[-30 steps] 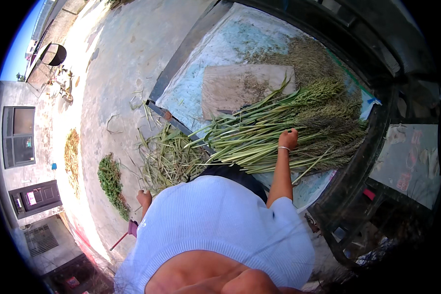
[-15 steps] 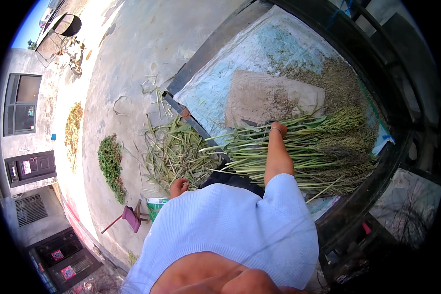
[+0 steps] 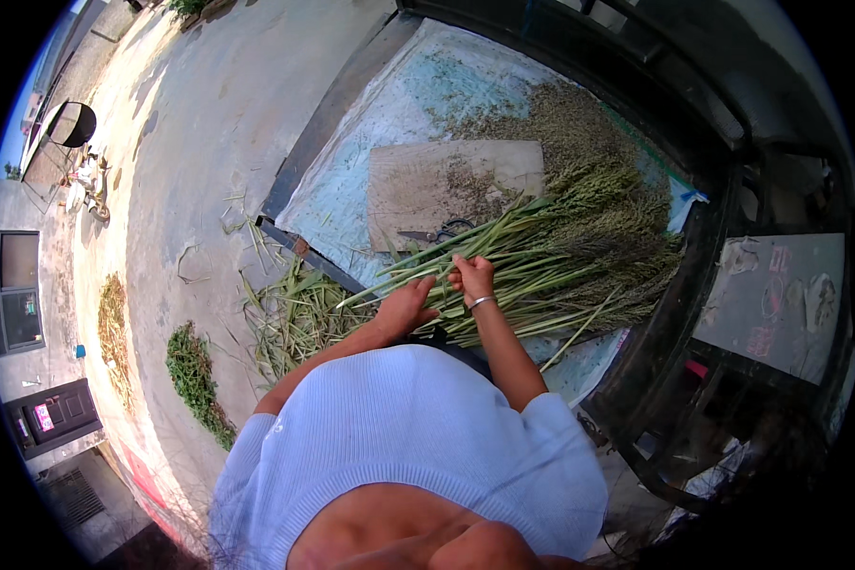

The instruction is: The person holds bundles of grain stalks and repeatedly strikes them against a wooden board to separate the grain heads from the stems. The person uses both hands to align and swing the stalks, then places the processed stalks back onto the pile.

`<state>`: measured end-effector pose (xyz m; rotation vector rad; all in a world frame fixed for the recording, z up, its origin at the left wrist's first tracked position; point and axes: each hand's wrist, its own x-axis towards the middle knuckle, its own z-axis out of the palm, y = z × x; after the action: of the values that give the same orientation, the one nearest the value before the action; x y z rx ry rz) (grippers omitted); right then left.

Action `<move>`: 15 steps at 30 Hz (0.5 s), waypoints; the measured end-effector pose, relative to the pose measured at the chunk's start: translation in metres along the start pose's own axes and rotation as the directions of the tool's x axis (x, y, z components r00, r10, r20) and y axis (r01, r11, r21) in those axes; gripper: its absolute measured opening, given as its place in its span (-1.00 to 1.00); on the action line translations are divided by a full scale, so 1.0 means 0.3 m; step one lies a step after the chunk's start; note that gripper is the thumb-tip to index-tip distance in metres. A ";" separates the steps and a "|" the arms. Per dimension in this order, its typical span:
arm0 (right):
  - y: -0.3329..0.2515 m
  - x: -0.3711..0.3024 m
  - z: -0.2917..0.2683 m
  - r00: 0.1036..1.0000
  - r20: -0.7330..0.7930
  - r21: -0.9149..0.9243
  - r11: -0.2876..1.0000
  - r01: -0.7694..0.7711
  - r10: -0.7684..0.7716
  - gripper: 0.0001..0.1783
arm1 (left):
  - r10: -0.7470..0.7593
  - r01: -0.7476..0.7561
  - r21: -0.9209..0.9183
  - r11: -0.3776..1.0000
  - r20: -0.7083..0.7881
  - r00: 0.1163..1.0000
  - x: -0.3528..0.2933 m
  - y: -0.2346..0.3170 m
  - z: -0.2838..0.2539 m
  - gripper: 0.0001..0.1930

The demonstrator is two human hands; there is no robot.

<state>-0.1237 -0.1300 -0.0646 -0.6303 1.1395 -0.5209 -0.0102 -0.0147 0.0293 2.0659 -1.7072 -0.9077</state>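
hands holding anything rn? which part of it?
Both the left hand and right hand grip green stalks from the bundle on the truck bed, at the stem end, away from the seed heads.

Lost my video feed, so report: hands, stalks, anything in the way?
Left hand grip on green stalks. Right hand grip on same bundle. Scissors on board just beyond, not in the way.

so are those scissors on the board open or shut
Open: the scissors lie flat on the board, blades apart in a narrow V, beside the green stalks.
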 end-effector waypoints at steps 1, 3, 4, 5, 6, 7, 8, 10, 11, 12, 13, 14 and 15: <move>0.008 -0.016 -0.003 1.000 -0.010 -0.070 0.998 -0.002 0.002 -0.70 | -0.082 0.084 -0.032 0.996 0.067 0.994 0.032 -0.026 0.066 -0.58; 0.011 -0.046 -0.030 0.998 -0.021 -0.243 0.969 0.053 -0.060 -0.71 | -0.068 0.068 0.022 0.997 0.012 0.998 0.053 -0.022 0.095 -0.68; 0.007 -0.057 -0.045 0.996 -0.022 -0.303 0.950 0.080 -0.091 -0.72 | -0.063 0.064 0.047 0.997 -0.020 0.998 0.060 -0.024 0.104 -0.73; 0.011 -0.063 -0.057 0.989 0.038 -0.250 0.957 0.145 -0.140 -0.73 | -0.025 0.020 -0.045 0.999 -0.110 0.994 0.050 -0.024 0.111 -0.81; 0.010 -0.064 -0.068 0.977 0.095 -0.194 0.959 0.207 -0.192 -0.75 | -0.021 0.015 -0.048 0.999 -0.123 0.992 0.052 -0.030 0.121 -0.82; 0.011 -0.067 -0.076 0.957 0.152 -0.136 0.954 0.266 -0.246 -0.76 | -0.018 0.011 -0.050 0.999 -0.138 0.990 0.062 -0.041 0.130 -0.82; 0.002 -0.077 -0.074 0.960 0.139 -0.034 0.968 0.248 -0.241 -0.77 | -0.016 0.008 -0.052 0.999 -0.156 0.988 0.072 -0.035 0.125 -0.82; -0.017 -0.100 -0.066 0.966 0.121 0.169 0.964 0.206 -0.228 -0.80 | -0.028 0.022 -0.034 0.999 -0.184 0.982 0.077 -0.020 0.120 -0.81; 0.007 -0.083 -0.082 0.978 0.028 0.216 0.957 0.195 -0.206 -0.81 | -0.035 0.031 -0.030 0.999 -0.176 0.984 0.082 -0.006 0.114 -0.80; 0.024 -0.067 -0.101 0.988 0.046 0.245 0.961 0.132 -0.147 -0.81 | -0.043 0.038 -0.030 0.999 -0.170 0.984 0.088 0.006 0.110 -0.79; 0.041 -0.051 -0.119 0.994 0.067 0.272 0.960 0.067 -0.088 -0.81 | -0.028 0.028 0.001 1.000 -0.156 0.987 0.090 0.016 0.110 -0.77; 0.047 -0.051 -0.127 0.996 0.090 0.296 0.955 -0.003 -0.025 -0.80 | -0.016 0.020 0.030 0.999 -0.139 0.990 0.088 0.027 0.114 -0.76; 0.054 -0.044 -0.117 0.993 0.116 0.277 0.961 -0.022 -0.011 -0.77 | -0.006 0.013 0.059 0.998 -0.122 0.992 0.086 0.036 0.116 -0.75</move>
<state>-0.1600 -0.1164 -0.0769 -0.4074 0.9364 -0.6192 -0.0384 -0.0367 0.0025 2.1228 -1.6814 -0.7249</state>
